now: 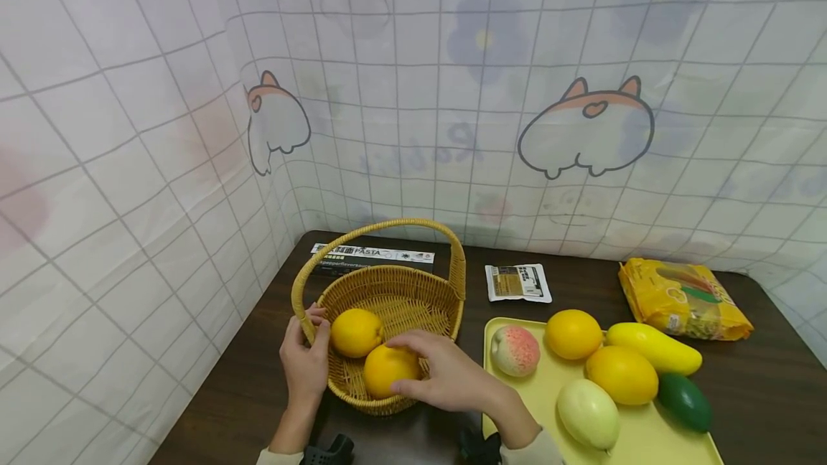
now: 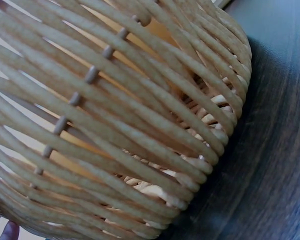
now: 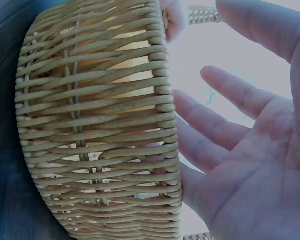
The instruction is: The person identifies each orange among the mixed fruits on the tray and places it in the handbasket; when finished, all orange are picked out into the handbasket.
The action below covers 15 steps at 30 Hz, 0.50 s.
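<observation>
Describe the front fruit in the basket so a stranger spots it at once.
Find the woven basket, left of the yellow tray. Inside, look for the yellow-orange fruit in front of a similar rear fruit. Only this one is partly covered by the right hand.

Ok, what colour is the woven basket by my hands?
Yellowish tan: the basket shows best in the head view.
</observation>
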Tool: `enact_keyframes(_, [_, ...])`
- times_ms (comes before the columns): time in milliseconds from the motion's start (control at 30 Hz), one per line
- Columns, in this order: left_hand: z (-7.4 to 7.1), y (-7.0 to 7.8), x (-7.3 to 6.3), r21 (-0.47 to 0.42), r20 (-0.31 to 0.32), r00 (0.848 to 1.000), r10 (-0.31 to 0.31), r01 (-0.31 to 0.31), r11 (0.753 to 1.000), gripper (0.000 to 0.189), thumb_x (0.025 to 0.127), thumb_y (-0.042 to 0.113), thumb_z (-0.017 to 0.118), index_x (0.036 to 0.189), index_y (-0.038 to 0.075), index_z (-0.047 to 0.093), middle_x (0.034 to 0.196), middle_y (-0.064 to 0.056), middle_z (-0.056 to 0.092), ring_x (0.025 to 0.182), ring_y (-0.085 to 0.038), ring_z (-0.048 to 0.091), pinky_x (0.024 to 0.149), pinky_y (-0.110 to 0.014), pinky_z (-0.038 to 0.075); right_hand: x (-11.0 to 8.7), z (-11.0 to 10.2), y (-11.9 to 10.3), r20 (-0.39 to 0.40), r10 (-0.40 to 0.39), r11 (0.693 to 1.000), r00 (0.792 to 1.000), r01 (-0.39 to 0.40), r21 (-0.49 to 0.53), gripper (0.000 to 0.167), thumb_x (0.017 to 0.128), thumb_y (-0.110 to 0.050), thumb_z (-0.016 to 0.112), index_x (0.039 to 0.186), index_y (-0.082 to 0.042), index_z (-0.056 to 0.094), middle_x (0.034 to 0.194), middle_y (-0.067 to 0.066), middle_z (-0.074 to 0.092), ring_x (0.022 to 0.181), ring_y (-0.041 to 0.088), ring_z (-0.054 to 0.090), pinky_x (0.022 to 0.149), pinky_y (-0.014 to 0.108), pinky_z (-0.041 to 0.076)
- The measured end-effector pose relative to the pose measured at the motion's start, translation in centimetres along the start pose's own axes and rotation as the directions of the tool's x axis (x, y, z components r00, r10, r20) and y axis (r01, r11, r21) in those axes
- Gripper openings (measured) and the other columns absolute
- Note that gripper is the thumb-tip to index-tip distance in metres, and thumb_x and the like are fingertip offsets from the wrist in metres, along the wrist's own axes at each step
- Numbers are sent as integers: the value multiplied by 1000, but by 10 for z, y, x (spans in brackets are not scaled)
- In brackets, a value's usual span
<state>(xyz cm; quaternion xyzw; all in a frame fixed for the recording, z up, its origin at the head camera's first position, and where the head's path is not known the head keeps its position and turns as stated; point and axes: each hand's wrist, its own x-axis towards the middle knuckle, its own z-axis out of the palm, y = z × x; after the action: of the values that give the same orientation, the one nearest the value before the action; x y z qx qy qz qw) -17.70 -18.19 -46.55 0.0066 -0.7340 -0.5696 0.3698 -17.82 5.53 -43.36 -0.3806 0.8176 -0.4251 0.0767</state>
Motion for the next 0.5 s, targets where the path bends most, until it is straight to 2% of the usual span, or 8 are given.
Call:
enact_keyframes(333, [-1,-1,0,-1,-2,1000,7,-7,1000,5,90,-6,63,89,-9,60,107,-30,62,119,-42,55,93,-8,39,-2,-3,0,29,17,992,999,-20,125,54,91,-38,69,137,-12,54,136,2,57,119,20,55,102,44,46])
enact_keyframes(500, [-1,-1,0,-1,2,1000,12,-12,1000,6,90,-4,63,88,-9,60,107,-29,63,119,-42,55,94,-9,40,-5,-8,0,16,29,990,999,-31,139,49,91,-35,68,136,-20,54,137,1,56,122,23,55,102,44,45])
